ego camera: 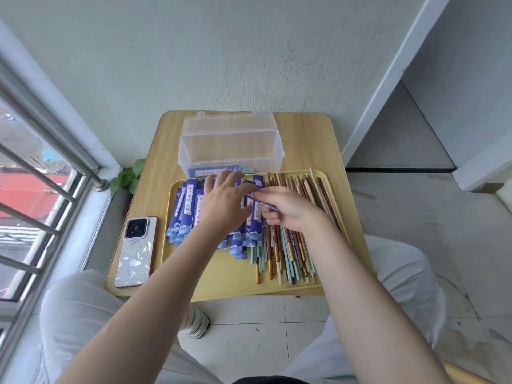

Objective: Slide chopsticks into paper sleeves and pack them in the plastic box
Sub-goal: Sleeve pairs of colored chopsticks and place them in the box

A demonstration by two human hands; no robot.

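Note:
A yellow tray on a small wooden table holds a spread of blue paper sleeves on its left and a pile of loose chopsticks in red, teal and pale wood on its right. My left hand lies flat, fingers apart, on the sleeves. My right hand pinches one blue sleeve just above the pile. Behind the tray stands the clear plastic box with its lid up; one sleeved pair lies inside.
A phone lies face down on the table's left side. A small green plant sits by the window rail at left. The wall is directly behind the table. My knees flank the table's near edge.

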